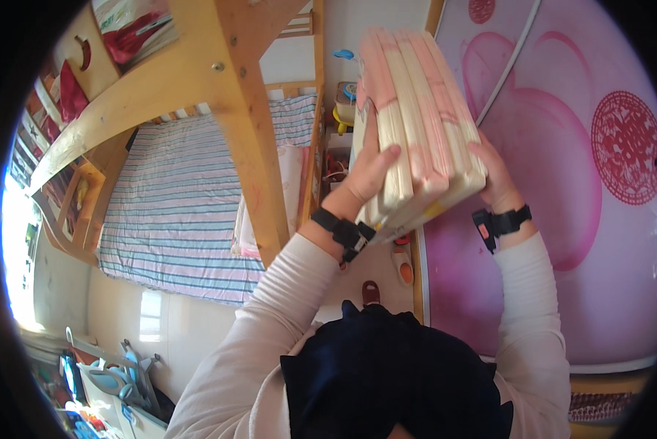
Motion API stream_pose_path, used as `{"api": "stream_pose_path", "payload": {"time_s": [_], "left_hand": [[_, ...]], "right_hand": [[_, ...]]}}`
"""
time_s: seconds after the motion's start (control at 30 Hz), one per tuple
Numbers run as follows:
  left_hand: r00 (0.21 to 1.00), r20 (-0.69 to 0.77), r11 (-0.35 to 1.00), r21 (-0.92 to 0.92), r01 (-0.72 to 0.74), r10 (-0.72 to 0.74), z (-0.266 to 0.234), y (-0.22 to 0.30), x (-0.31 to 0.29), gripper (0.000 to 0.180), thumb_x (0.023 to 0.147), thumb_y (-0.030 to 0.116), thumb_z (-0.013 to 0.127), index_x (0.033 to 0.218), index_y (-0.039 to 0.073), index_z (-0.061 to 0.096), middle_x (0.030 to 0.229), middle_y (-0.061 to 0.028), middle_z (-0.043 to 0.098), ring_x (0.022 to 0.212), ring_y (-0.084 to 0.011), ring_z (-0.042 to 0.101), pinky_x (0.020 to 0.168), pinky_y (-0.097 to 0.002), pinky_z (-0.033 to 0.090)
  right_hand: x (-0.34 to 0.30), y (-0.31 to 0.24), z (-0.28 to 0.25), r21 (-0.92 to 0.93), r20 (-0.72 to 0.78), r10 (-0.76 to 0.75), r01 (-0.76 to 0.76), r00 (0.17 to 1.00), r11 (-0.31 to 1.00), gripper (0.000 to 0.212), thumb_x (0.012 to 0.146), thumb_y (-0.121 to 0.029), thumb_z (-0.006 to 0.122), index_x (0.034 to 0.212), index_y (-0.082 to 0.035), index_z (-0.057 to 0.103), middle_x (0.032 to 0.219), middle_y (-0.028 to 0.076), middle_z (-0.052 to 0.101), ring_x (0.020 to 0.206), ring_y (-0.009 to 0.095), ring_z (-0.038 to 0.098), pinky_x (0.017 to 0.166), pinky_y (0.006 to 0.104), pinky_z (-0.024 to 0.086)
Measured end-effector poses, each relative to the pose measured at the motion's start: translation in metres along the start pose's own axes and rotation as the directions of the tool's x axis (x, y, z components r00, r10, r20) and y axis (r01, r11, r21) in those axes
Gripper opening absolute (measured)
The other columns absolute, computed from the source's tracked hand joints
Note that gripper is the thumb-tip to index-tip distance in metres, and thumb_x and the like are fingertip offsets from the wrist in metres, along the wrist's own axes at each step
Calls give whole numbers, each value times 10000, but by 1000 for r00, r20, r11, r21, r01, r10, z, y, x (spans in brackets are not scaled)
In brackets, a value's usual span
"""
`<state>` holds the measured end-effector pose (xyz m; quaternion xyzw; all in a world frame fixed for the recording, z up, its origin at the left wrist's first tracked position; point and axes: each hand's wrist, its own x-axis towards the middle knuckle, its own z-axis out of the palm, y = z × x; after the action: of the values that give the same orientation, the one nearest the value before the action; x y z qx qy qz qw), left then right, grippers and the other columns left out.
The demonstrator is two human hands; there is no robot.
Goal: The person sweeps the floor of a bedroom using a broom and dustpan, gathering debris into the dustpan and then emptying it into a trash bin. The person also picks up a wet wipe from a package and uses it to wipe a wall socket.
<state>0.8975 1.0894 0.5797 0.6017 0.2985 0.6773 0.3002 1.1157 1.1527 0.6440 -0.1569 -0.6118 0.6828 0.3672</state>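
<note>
Fingers [372, 128] of the left hand [368, 170] and right hand [498, 173] press in on both sides of the folded pink-and-cream bedding [425, 117], aloft just right of the bed [182, 212], and it's thick! Ease either side and the layers could fan out or slip; swing too wide, it might bump the purple panel [515, 219] farther right of the bed

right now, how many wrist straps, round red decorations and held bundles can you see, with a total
Black wrist straps: 2
Round red decorations: 2
Folded pink-and-cream bundle, between left hand and right hand: 1
Total: 5
</note>
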Motion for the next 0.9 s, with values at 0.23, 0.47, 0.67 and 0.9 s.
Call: {"api": "stream_pose_path", "payload": {"time_s": [0.23,0.47,0.67,0.9], "left_hand": [[998,-42,989,142,46,-40,-37,-11,115,784,864,205,438,1464,8,-26,1465,-234,244,1334,-278,294,1069,-269,232],[996,84,954,299,3,-29,-81,-96,221,785,856,218,456,1457,-27,13,1487,-211,206,1364,-241,226,1082,-264,195],[969,14,896,385,223,-247,-85,-206,253,845,838,185,523,1458,-11,-15,1514,-220,124,1400,-254,147,1106,-277,139],[974,5,925,315,213,-226,-79,-287,264,857,839,288,572,1460,-11,64,1508,-228,143,1410,-294,118,1123,-326,97]], "right_hand": [[109,-19,-42,82,51,-60,56,997,995,559,888,-216,497,1390,-26,340,1326,110,483,1195,203,485,1001,314,375],[239,33,-124,256,83,-77,53,994,965,549,871,-216,510,1362,-10,373,1304,123,504,1179,214,504,1012,326,376],[283,109,-208,279,36,-35,23,999,960,590,863,-209,500,1389,-9,327,1348,121,458,1213,223,472,1035,339,352],[300,146,-259,388,-116,86,-34,990,921,595,851,-164,452,1410,-35,298,1343,108,453,1204,240,475,1017,349,376]]}}
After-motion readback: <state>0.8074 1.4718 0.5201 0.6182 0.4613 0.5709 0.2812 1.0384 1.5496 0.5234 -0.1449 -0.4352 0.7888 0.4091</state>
